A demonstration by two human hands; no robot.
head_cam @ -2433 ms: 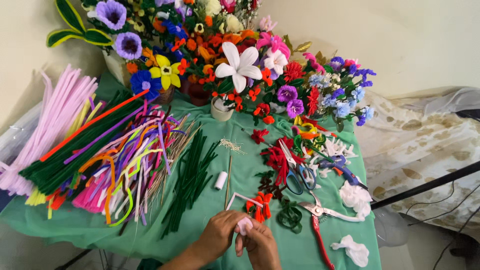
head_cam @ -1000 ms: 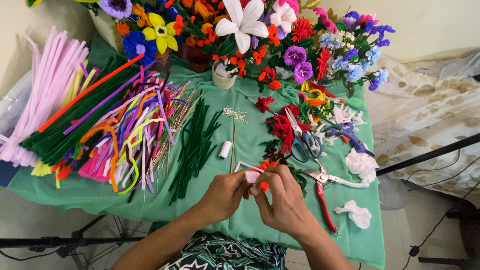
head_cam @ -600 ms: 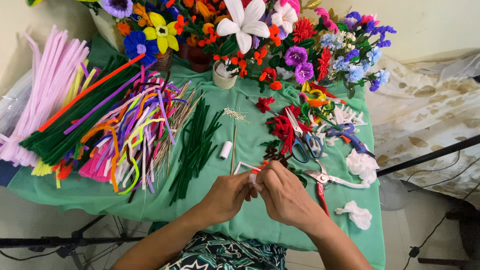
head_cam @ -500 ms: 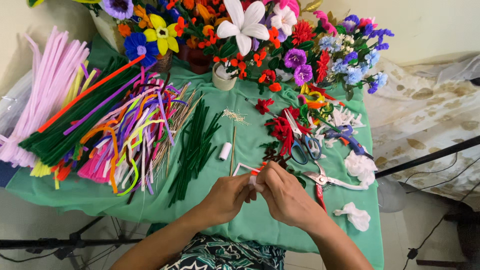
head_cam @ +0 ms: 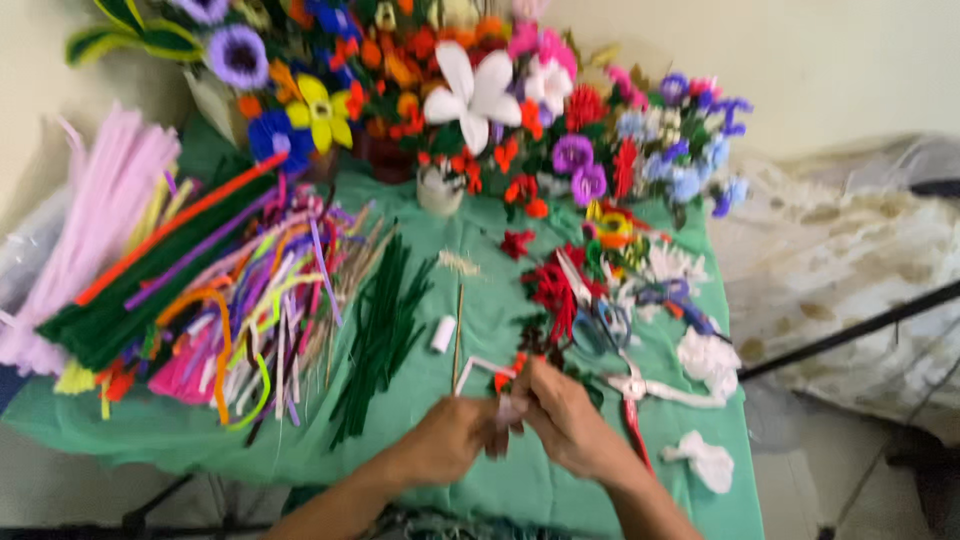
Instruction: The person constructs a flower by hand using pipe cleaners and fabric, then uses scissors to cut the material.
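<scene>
Head view, the only one, looks down on a table draped in a green cloth (head_cam: pixel 200 440), and the picture is smeared by motion, so small details stay uncertain. Both hands meet near the front edge of the table. The left hand (head_cam: pixel 452 440) and the right hand (head_cam: pixel 565 420) press together with fingertips pinched narrowly on a small red and pale piece of pipe-cleaner work (head_cam: pixel 505 385), held just above the cloth. The two hands close in from opposite sides, apparently so that one steadies the little piece while the other twists or bends it; which one does which cannot be told through the blur. A pale stem end (head_cam: pixel 470 368) juts out to the left of the fingers.

Supplies lie around within arm's reach. Just behind the hands, a bundle of dark green stems (head_cam: pixel 380 335) runs lengthwise toward the person, easy to draw out one at a time. Left of it sprawls a heap of mixed-colour pipe cleaners (head_cam: pixel 250 320), and at the far left a thick sheaf of pink ones (head_cam: pixel 95 220) lies by itself. A small white spool (head_cam: pixel 443 334) and a thin wooden stick (head_cam: pixel 459 330) lie between the green stems and the hands. Red-handled pliers (head_cam: pixel 632 400) lie just beside the right hand, and white scraps (head_cam: pixel 705 460) sit near the front right corner. Finished flowers, among them a large white flower (head_cam: pixel 470 95), stand along the back edge, out of the working space.
</scene>
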